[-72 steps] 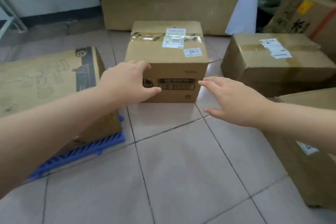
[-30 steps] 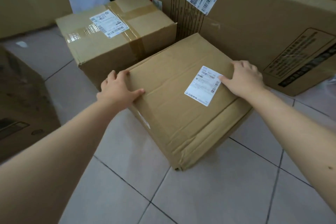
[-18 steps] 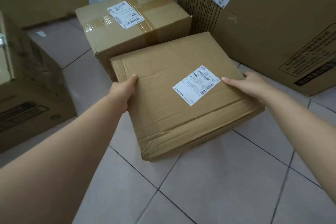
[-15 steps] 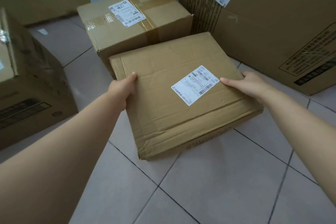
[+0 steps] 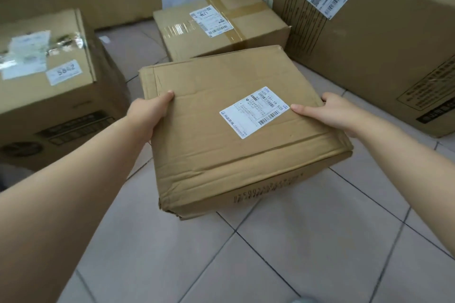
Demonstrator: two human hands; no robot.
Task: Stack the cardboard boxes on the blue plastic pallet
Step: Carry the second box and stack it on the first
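You had the flat box (image 5: 236, 130) clamped between both hands, left hand (image 5: 150, 112) grasping its 9 o'clock edge, right hand (image 5: 330, 114) its 3 o'clock edge, long axis running 10-to-4, seemingly off the floor (image 5: 270, 253); pallet wasn't in view.

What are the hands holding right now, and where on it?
A flat box: left hand on its left edge, right hand on its right edge.
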